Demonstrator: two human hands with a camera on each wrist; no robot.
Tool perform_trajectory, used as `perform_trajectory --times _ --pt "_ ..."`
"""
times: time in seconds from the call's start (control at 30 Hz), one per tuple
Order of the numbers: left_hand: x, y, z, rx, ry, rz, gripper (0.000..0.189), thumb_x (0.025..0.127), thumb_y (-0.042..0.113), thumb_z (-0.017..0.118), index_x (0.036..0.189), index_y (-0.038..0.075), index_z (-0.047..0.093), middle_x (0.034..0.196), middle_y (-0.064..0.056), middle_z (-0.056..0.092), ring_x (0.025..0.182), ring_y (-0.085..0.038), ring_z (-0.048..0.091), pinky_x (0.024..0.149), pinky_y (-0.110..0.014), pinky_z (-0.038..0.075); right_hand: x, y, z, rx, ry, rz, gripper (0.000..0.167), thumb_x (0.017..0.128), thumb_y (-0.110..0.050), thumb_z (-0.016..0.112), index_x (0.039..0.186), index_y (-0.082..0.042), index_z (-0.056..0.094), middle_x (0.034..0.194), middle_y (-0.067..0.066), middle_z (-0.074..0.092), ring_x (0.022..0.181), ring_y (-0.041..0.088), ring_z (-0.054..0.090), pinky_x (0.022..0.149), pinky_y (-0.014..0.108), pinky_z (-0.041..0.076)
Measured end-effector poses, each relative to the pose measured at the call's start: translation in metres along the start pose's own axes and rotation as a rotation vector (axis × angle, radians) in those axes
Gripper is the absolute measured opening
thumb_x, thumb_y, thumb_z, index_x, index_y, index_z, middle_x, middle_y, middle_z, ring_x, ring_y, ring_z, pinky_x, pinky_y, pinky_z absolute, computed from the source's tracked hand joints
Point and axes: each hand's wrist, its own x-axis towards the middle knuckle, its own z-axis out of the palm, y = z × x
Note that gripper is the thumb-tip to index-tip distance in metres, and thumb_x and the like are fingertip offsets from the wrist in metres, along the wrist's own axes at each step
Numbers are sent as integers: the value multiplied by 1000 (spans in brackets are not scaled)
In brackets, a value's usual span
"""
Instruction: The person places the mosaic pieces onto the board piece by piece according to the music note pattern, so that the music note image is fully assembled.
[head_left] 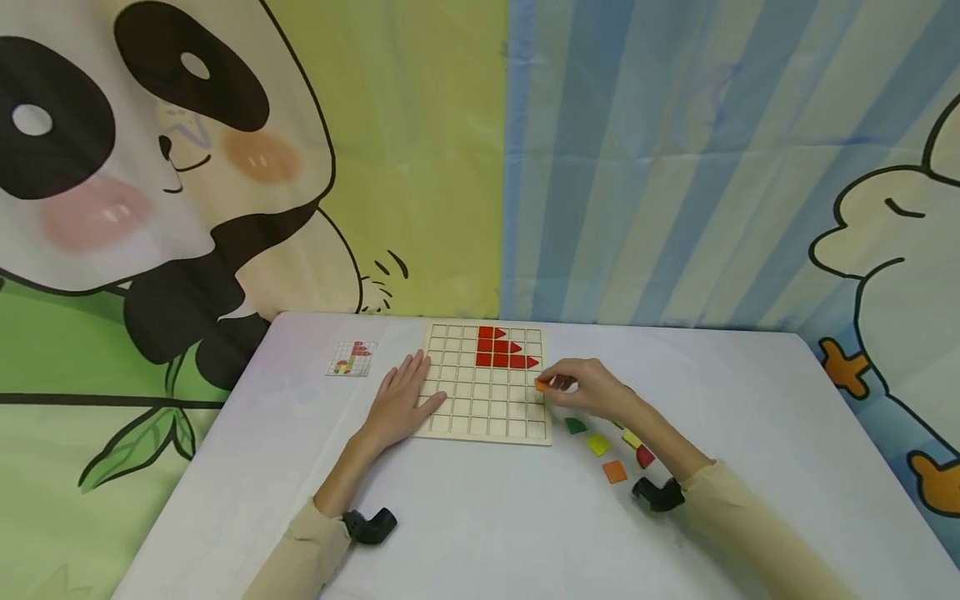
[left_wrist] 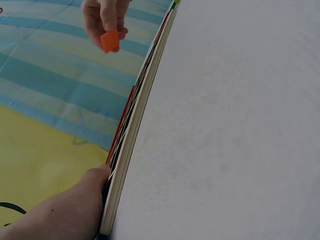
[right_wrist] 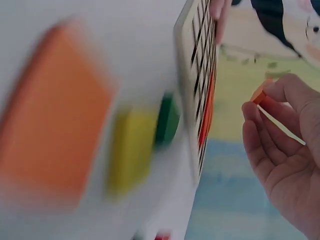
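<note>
A wooden grid board (head_left: 480,404) lies on the white table, with several red pieces (head_left: 501,360) set in its upper right cells. My left hand (head_left: 401,404) rests on the board's left edge, fingers stretched out, thumb on the grid; the left wrist view shows part of this hand (left_wrist: 75,205) against the board's side. Over the board's right edge, my right hand (head_left: 592,387) pinches an orange square tile (head_left: 542,384) between thumb and fingertips. That tile (right_wrist: 261,93) is raised off the board in the right wrist view.
Right of the board lie loose tiles: a green one (head_left: 575,425), a yellow square (head_left: 597,444), an orange square (head_left: 615,472), a red one (head_left: 645,456), and another yellow one (head_left: 632,438) partly under my right forearm. A pattern card (head_left: 351,358) lies left of the board.
</note>
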Motion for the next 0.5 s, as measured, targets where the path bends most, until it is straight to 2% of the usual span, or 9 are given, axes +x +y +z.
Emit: perform_trajectory --times 0.13,0.2,0.3,0.33,0.4,0.5 --pt "1 0 1 2 -8 -2 83 105 49 53 164 0 20 173 -16 13 162 -36 9 129 -59 8 37 -19 22 17 -50 -47 19 96 -8 71 112 0 76 105 11 77 88 19 71 77 26 59" --pt "1 1 2 5 -14 -1 83 105 49 52 164 0 19 173 -16 12 162 -36 9 129 -59 8 54 -25 33 -24 -68 -45 17 97 -8 70 110 0 77 104 11 78 86 17 71 76 23 58" --pt "2 1 2 6 -16 0 83 105 50 52 164 1 19 173 -16 13 162 -36 9 129 -59 8 74 -28 47 -103 -92 -35 12 96 -7 69 100 -2 80 91 6 77 73 9 62 68 19 50" --pt "1 1 2 7 -11 1 83 105 50 52 164 1 20 173 -16 13 162 -36 9 129 -59 8 79 -30 50 -132 -104 -27 12 95 -4 68 92 -2 80 83 3 73 68 8 55 64 18 45" --pt "1 1 1 8 -1 0 83 105 49 53 164 0 21 173 -17 14 161 -37 10 129 -60 9 88 -34 54 -186 -123 -20 22 94 0 65 73 -6 72 67 -3 58 61 7 40 59 19 34" --pt "-1 -1 0 14 3 -4 83 105 49 53 164 1 20 173 -16 14 161 -36 10 129 -60 9 96 -40 55 -240 -146 -1 38 91 5 62 59 -14 51 60 -6 35 60 9 26 57 21 24"
